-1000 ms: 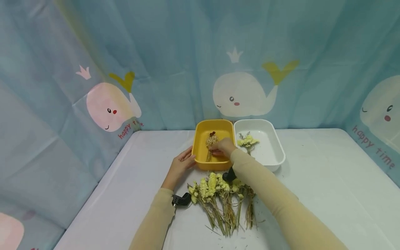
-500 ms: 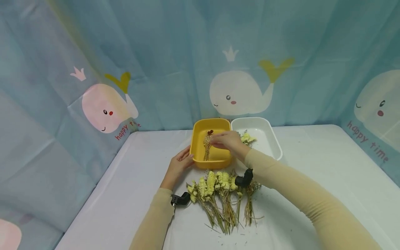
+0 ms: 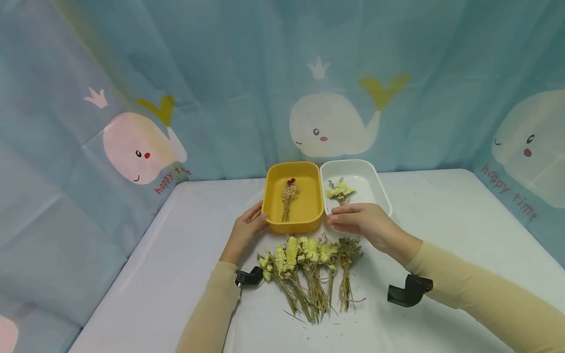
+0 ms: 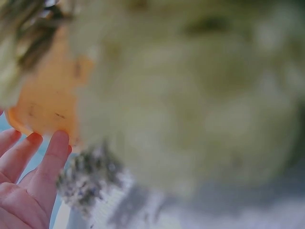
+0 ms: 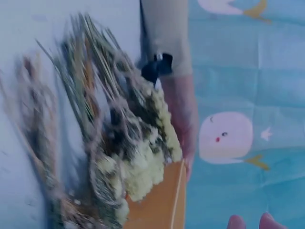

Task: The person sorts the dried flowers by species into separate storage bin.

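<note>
My left hand (image 3: 244,230) rests on the near left side of a yellow tray (image 3: 295,228); in the left wrist view its fairly straight fingers (image 4: 52,162) touch the tray's wall. Inside that tray lies a small dried-flower bunch (image 3: 289,196) with dark red heads on top. My right hand (image 3: 368,223) hovers at the front edge of the white tray (image 3: 368,193), fingers extended and holding nothing visible. Behind its fingertips, a yellow dried-flower bunch (image 3: 340,190) lies in the white tray, its stems partly hidden. Only two fingertips show low in the right wrist view.
Several yellow dried-flower bunches (image 3: 300,264) lie in a row before the trays, stems toward me. A greyish bunch (image 3: 348,252) ends the row on the right. Stem bits are scattered on the white table (image 3: 432,215). A blue whale-print curtain (image 3: 247,98) stands behind.
My right hand has let go of the red-topped bunch in the yellow tray and moved right and toward me, to the white tray's front. My left hand stays against the yellow tray.
</note>
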Motion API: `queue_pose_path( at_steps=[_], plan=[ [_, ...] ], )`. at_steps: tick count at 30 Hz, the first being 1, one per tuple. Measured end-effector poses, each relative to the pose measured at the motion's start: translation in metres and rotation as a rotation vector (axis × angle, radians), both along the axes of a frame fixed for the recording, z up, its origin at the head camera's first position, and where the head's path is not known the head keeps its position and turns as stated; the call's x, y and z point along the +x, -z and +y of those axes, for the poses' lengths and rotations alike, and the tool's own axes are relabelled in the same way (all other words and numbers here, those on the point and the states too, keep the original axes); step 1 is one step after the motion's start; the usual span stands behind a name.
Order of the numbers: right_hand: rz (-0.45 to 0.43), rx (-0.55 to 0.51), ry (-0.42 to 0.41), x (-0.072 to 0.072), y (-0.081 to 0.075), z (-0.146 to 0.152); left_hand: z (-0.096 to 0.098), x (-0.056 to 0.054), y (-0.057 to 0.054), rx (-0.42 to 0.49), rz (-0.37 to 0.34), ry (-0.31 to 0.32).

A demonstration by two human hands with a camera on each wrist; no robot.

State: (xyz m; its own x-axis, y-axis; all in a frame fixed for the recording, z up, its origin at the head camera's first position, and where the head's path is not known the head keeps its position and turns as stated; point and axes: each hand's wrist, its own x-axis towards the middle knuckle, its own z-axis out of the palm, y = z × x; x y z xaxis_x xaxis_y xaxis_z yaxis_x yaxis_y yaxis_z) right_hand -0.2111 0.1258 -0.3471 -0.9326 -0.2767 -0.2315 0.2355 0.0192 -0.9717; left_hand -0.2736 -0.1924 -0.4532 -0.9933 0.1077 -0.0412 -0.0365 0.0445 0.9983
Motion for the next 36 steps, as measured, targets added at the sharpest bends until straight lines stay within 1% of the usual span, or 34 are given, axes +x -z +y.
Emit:
queue_pose_path(
  at_steps=[2, 6, 9, 12, 15, 19, 23, 26, 31, 36],
  plan=[
    [-0.013, -0.020, -0.015, 0.010, 0.000, 0.006, -0.001, 0.000, -0.001, -0.001, 0.004, 0.003],
    [-0.001, 0.012, -0.052, 0.027, 0.006, 0.017, -0.001, 0.001, -0.001, 0.006, 0.005, 0.009],
    [0.002, 0.024, -0.076, 0.035, 0.012, 0.024, -0.002, 0.003, 0.000, 0.016, -0.007, 0.007],
    [-0.009, 0.006, -0.083, 0.041, 0.018, 0.030, -0.002, 0.005, 0.001, 0.021, -0.018, 0.012],
    [-0.013, -0.014, -0.086, 0.044, 0.022, 0.034, -0.001, 0.005, 0.002, 0.014, -0.015, 0.014],
    [-0.047, -0.034, -0.063, 0.044, 0.029, 0.038, 0.000, 0.002, 0.000, 0.009, 0.002, 0.010],
    [-0.086, -0.033, -0.055, 0.046, 0.038, 0.042, -0.001, 0.001, -0.001, 0.016, -0.011, 0.004],
    [-0.108, -0.035, -0.063, 0.048, 0.046, 0.045, -0.001, 0.001, -0.002, 0.012, -0.011, 0.001],
    [-0.142, -0.017, -0.078, 0.051, 0.057, 0.049, 0.001, 0.001, -0.003, 0.014, 0.011, 0.013],
    [-0.160, -0.003, -0.123, 0.055, 0.064, 0.049, 0.000, 0.002, -0.002, 0.005, 0.013, 0.012]
  ],
)
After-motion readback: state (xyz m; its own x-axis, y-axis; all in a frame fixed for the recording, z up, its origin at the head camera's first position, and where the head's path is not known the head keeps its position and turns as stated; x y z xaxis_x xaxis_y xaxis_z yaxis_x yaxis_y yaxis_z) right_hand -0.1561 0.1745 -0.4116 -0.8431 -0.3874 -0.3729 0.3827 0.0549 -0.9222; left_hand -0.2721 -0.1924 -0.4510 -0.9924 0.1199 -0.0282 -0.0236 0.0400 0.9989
